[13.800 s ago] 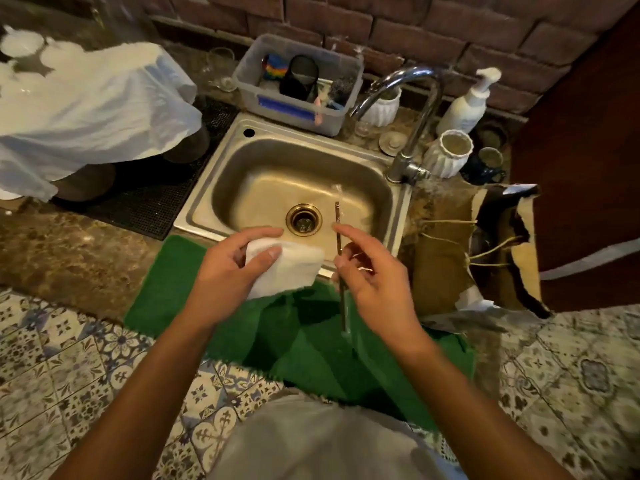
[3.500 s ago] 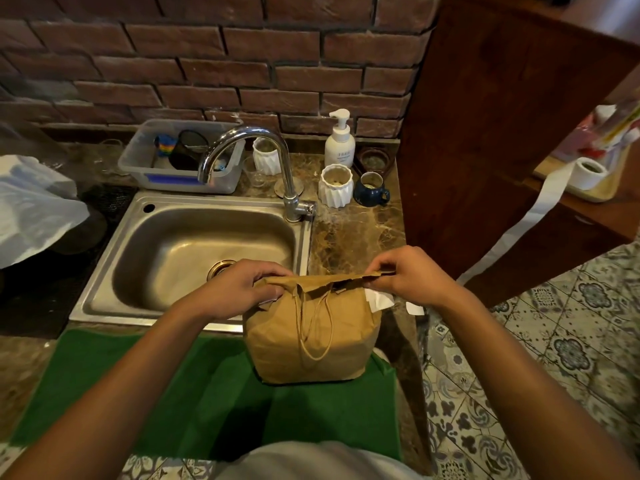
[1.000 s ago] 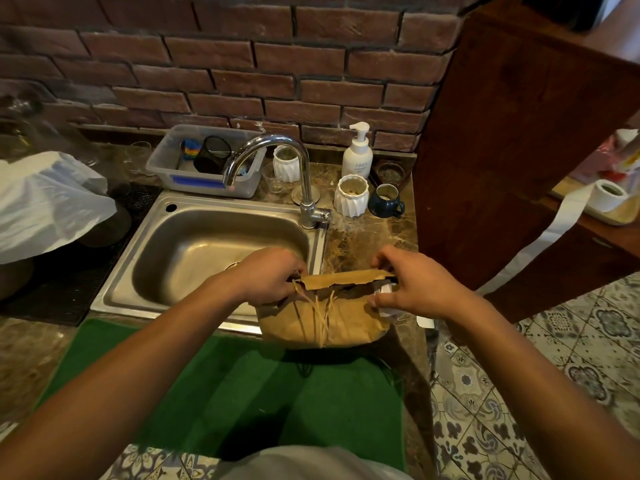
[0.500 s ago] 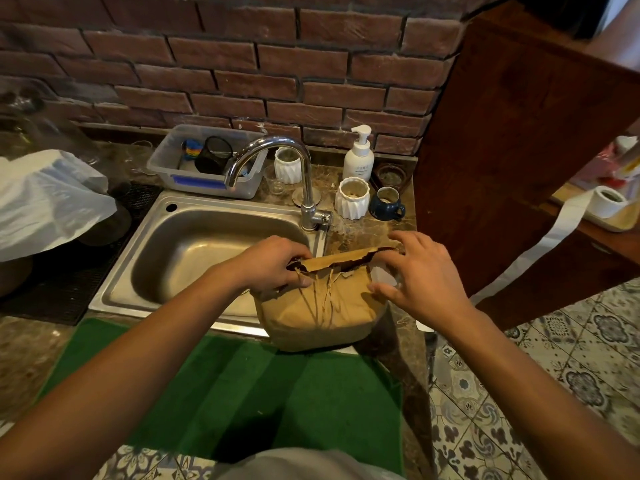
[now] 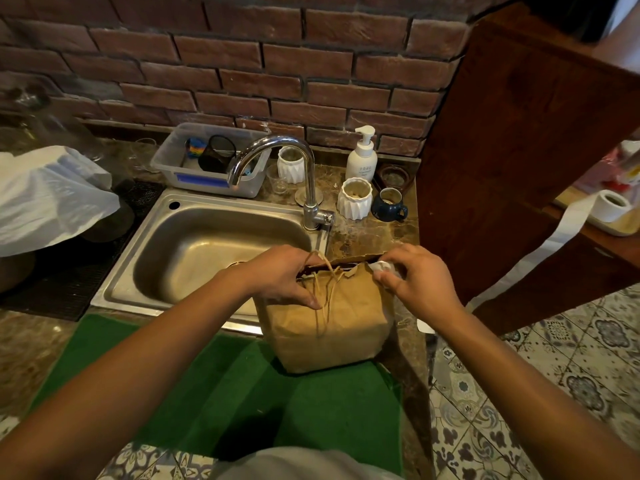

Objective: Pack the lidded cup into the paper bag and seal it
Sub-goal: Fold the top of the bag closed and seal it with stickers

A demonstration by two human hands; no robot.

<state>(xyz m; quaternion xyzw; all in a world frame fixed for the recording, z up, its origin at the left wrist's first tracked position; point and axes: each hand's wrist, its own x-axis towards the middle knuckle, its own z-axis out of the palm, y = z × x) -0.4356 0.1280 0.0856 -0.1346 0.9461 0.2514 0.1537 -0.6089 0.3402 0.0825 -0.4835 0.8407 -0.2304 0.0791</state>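
Brown paper bag (image 5: 325, 323) stands at the counter's front edge beside the sink (image 5: 145, 271). Left hand (image 5: 280, 275) pinches its rim; right hand (image 5: 415, 278) grips something white at the mouth. Cup unseen, presumably inside. Sealing incomplete: mouth gapes.

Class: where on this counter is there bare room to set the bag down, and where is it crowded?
Free: the green mat left of the bag, and the sink basin. Crowded: the ledge behind the tap, with tub, soap bottle, white pots and mug.
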